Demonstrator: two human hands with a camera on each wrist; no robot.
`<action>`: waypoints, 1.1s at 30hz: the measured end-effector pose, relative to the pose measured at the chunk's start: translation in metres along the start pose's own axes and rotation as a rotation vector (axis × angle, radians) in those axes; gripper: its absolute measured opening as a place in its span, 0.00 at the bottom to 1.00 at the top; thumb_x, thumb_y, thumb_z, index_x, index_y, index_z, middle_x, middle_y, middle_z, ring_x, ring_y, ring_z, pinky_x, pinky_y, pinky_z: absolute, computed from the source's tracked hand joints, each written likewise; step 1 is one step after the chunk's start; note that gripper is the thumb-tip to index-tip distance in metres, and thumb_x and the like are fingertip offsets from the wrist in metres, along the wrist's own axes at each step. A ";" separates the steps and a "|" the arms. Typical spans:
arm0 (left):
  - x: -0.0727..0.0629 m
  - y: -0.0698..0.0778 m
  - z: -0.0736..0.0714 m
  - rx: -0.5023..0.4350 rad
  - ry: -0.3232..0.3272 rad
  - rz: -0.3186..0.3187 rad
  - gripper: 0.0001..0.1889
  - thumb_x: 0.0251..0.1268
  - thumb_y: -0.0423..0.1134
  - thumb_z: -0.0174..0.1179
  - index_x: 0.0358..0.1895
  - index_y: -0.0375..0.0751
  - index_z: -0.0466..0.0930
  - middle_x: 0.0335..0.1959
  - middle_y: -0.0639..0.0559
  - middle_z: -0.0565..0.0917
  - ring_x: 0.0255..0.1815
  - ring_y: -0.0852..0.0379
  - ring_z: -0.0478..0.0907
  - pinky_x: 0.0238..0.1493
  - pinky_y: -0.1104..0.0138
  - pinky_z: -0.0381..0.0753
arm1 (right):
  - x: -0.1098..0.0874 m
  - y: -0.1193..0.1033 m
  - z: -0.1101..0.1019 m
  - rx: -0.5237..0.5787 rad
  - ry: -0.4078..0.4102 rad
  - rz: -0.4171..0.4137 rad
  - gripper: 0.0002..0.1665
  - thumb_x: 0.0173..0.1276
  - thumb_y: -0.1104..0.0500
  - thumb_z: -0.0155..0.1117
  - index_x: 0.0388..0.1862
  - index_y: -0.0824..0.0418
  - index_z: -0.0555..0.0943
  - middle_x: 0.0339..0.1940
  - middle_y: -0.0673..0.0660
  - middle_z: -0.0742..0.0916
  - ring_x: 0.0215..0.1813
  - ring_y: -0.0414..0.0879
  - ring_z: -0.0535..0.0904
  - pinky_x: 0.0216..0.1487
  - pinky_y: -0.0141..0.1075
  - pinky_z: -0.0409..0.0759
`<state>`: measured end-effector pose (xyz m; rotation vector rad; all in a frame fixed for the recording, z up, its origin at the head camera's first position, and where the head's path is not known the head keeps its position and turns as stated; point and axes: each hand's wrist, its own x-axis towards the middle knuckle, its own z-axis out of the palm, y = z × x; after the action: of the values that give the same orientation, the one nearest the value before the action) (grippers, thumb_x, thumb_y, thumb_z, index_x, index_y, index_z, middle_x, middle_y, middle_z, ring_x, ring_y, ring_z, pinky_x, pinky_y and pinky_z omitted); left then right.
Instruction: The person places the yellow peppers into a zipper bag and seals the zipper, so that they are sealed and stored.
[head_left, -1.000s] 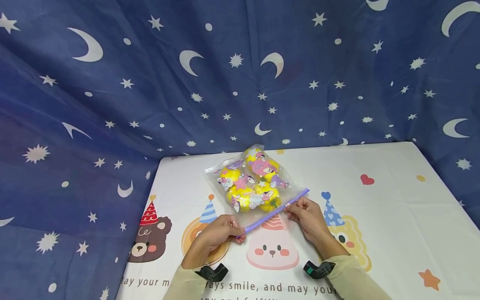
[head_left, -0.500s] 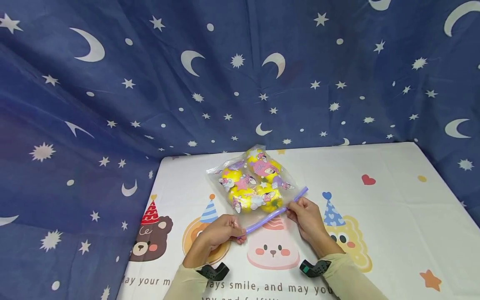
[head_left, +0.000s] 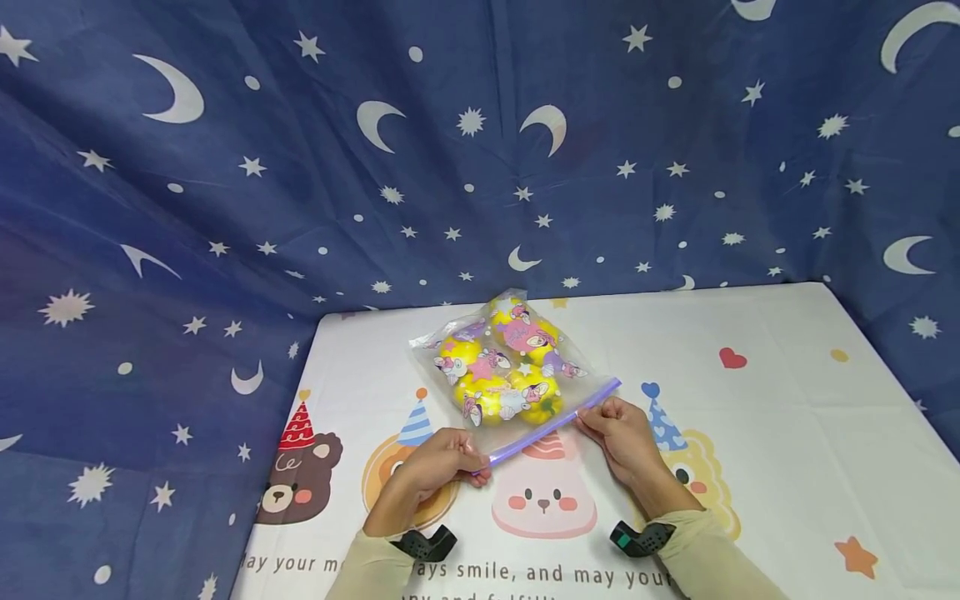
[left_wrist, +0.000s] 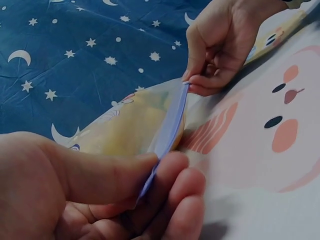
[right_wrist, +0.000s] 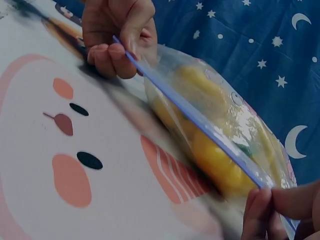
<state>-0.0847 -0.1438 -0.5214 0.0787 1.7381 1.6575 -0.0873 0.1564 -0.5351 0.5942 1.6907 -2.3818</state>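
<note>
A clear zip bag (head_left: 498, 360) with pink and purple cartoon prints lies on the table, holding several yellow bell peppers (head_left: 546, 408) with green stems. Its purple zip edge (head_left: 534, 434) faces me, running from lower left to upper right. My left hand (head_left: 441, 460) pinches the left end of that edge between thumb and curled fingers. Farther along, toward the right end, my right hand (head_left: 621, 437) pinches the same strip. In the right wrist view the strip (right_wrist: 190, 111) stretches straight between both hands, raised at the bag's mouth. The lips of the strip look pressed together.
A white tablecloth (head_left: 757, 450) printed with cartoon animals, a heart, a star and lettering covers the table. Behind and to the left hangs a blue curtain (head_left: 465, 150) with moons and stars, meeting the table's back edge just beyond the bag.
My right hand has shifted slightly rightward along the zip edge. Half a second ago the strip was bowed; now it is pulled straight. The left hand has kept its place.
</note>
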 end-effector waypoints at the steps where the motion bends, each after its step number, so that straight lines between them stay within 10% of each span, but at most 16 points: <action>1: 0.000 0.000 0.001 0.000 0.004 0.005 0.15 0.67 0.27 0.61 0.23 0.43 0.70 0.25 0.52 0.87 0.28 0.60 0.85 0.37 0.69 0.87 | -0.001 0.000 0.002 -0.009 0.019 -0.006 0.23 0.66 0.76 0.64 0.22 0.60 0.63 0.25 0.49 0.76 0.36 0.38 0.84 0.47 0.31 0.87; 13: -0.002 -0.002 0.007 -0.004 0.023 0.025 0.18 0.67 0.25 0.61 0.22 0.43 0.66 0.25 0.51 0.86 0.28 0.61 0.86 0.39 0.68 0.87 | -0.002 0.000 0.014 -0.133 0.159 -0.038 0.23 0.69 0.75 0.62 0.24 0.61 0.60 0.27 0.49 0.78 0.34 0.37 0.80 0.42 0.28 0.86; 24: -0.001 -0.004 0.006 0.021 0.024 0.065 0.16 0.67 0.25 0.62 0.22 0.41 0.68 0.24 0.53 0.83 0.32 0.60 0.86 0.41 0.68 0.86 | -0.008 0.005 0.014 -0.172 0.063 -0.007 0.18 0.71 0.72 0.63 0.32 0.63 0.62 0.29 0.50 0.75 0.39 0.38 0.83 0.46 0.31 0.87; 33: -0.004 -0.005 -0.002 -0.010 0.013 0.031 0.14 0.68 0.24 0.58 0.25 0.41 0.69 0.29 0.51 0.85 0.32 0.58 0.84 0.41 0.67 0.86 | -0.001 -0.003 0.004 0.021 0.039 -0.016 0.17 0.72 0.71 0.62 0.37 0.58 0.62 0.27 0.48 0.86 0.31 0.39 0.86 0.36 0.30 0.86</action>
<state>-0.0807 -0.1482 -0.5242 0.0911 1.7469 1.6924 -0.0883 0.1541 -0.5307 0.6369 1.6941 -2.4173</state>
